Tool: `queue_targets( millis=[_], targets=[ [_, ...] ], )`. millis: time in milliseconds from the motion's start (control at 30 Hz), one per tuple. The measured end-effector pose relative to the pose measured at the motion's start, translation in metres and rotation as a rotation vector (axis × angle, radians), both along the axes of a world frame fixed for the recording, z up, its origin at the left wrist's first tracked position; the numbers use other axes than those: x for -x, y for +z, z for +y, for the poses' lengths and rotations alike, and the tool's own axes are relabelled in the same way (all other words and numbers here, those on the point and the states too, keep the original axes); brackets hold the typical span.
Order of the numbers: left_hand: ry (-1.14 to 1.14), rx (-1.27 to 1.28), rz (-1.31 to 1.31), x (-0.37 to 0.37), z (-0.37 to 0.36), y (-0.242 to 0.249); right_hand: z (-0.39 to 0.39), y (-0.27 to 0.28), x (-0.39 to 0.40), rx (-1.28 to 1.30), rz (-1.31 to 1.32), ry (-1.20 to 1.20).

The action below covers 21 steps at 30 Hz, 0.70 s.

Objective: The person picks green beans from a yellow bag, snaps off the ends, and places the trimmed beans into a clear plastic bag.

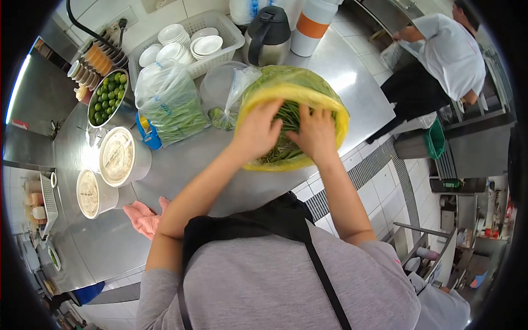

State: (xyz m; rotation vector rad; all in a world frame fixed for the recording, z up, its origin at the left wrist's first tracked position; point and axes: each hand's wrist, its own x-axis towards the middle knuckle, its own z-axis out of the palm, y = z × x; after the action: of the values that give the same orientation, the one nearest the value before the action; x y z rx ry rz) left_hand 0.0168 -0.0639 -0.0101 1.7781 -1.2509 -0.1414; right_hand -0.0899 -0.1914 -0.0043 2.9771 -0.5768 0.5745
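Observation:
A yellow plastic bag [341, 118] stands wide open on the steel table, its rim folded outward. Inside lie thin green stalks [289, 118], whose exact kind I cannot make out. My left hand [257, 132] reaches over the near left rim, fingers apart, the thumb toward the stalks. On the right side, my right hand [315, 135] reaches into the opening with its fingers spread. Both hands are over or against the stalks, and neither is visibly closed on anything. The lower part of the bag is hidden by its rim and my arms.
Left of the yellow bag are a clear bag of green vegetables [173, 107], a bowl of limes [108, 98] and lidded tubs [116, 157]. Behind stand a basket of white bowls [231, 41] and a thermal jug [268, 36]. A pink cloth [144, 218] lies nearby. Another person [448, 52] stands right.

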Motion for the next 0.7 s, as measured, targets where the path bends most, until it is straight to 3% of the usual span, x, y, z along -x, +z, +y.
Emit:
queue_targets(
  millis=[100, 167, 300, 467, 633, 700],
  targets=[
    [0.038, -0.001, 0.174, -0.019, 0.0, 0.018, 0.005, -0.008, -0.018, 0.119, 0.04, -0.14],
    [0.008, 0.016, 0.295, -0.027, 0.003, 0.022, -0.001, -0.013, -0.02, 0.049, 0.105, -0.034],
    [-0.018, -0.013, 0.429, -0.029, 0.007, 0.023, 0.02, -0.017, -0.016, 0.063, -0.086, 0.181],
    [-0.033, -0.108, 0.363, -0.037, 0.009, 0.032, 0.06, -0.038, -0.007, -0.212, -0.007, 0.322],
    [-0.093, -0.159, 0.536, -0.042, 0.037, 0.028, 0.052, 0.024, 0.012, -0.496, -0.105, 0.593],
    [-0.083, -0.109, 0.602, -0.04, 0.038, 0.028, 0.03, 0.052, 0.013, -0.725, -0.26, 0.363]
  ],
)
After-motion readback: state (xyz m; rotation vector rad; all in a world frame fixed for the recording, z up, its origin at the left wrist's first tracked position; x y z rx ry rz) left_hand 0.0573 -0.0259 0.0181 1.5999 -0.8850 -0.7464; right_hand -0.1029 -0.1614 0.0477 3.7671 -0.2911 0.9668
